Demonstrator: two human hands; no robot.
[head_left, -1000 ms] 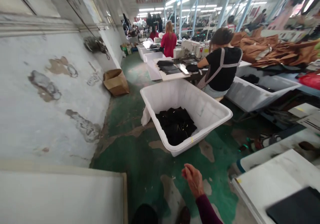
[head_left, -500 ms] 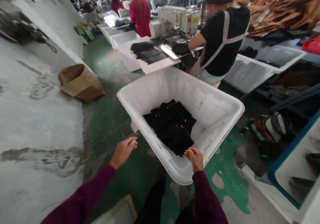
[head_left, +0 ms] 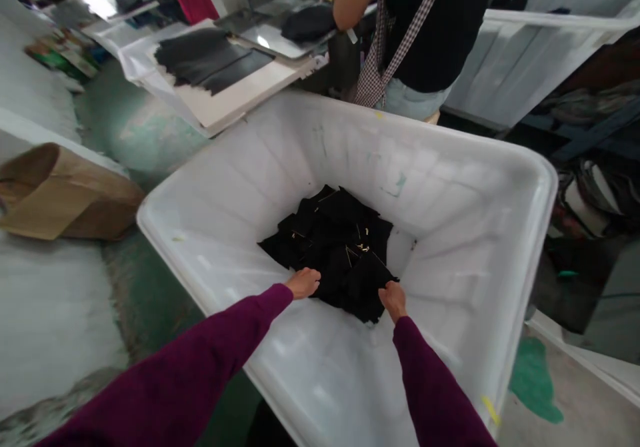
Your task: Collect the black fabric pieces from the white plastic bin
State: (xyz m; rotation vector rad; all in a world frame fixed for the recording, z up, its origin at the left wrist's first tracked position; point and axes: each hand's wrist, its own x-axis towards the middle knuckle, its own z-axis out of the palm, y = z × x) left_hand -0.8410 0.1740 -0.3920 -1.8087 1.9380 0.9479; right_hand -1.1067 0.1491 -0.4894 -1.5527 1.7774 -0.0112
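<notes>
My left hand and right hand reach down into the white plastic bin, fingers curled onto the near edge of the black fabric pieces heaped at its bottom; a firm grasp cannot be confirmed.

bin: white;
fabric pile: black, gold flecks;
sleeves: plum;
floor: green;
box: brown

The bin is smooth, slightly glossy white plastic, the pile in it matt black cloth, the box dull brown cardboard, the floor worn green paint.
</notes>
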